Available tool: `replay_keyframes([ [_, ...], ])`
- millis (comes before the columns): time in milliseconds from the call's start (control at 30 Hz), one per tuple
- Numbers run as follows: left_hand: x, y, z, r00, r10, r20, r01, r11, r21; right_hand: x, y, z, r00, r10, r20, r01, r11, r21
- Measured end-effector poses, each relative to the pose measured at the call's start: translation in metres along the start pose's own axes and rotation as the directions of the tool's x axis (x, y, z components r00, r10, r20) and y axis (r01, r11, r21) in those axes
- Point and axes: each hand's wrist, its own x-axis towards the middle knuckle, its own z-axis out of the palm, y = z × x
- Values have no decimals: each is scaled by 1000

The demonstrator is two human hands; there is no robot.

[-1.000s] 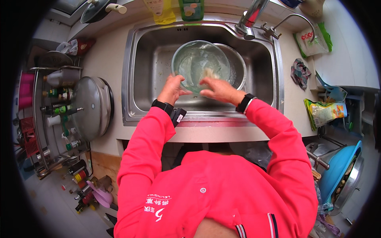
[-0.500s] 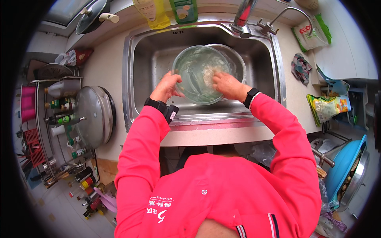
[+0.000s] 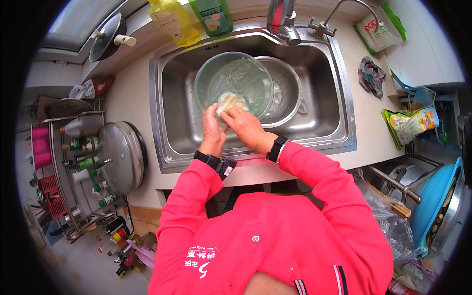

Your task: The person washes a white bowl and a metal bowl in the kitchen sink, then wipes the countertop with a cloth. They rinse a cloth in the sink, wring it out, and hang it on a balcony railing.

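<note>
A clear plastic bowl (image 3: 269, 84) stands in the steel sink (image 3: 322, 123), overlapping a round metal basin (image 3: 298, 93) on its right. Water shows in both. Over the bowl's near side, a soft off-white lump (image 3: 232, 101) is between my hands; its kind cannot be made out. My right hand (image 3: 243, 127) has its fingers closed on the lump's near edge. Close beside it, my left hand (image 3: 214, 130) grips the left edge, with the fingertips partly hidden. The two hands nearly touch.
Yellow (image 3: 174, 22) and green (image 3: 211, 17) bottles stand behind the sink, near a chrome faucet (image 3: 285, 24) and a thin curved tap (image 3: 324, 28). A checked cloth (image 3: 371, 76) lies on the right counter. A large glass lid (image 3: 118, 157) leans at the left.
The bowl has shifted left. My right hand has moved left and nearer, and the off-white lump now shows at the bowl's near side between both hands. My left hand has left the bowl's rim.
</note>
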Motion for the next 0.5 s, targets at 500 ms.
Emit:
replay_keyframes([
  [500,10,23,6,928,-311,208,206,889,409,59,106,-33,915,-215,341,374,770,-517],
])
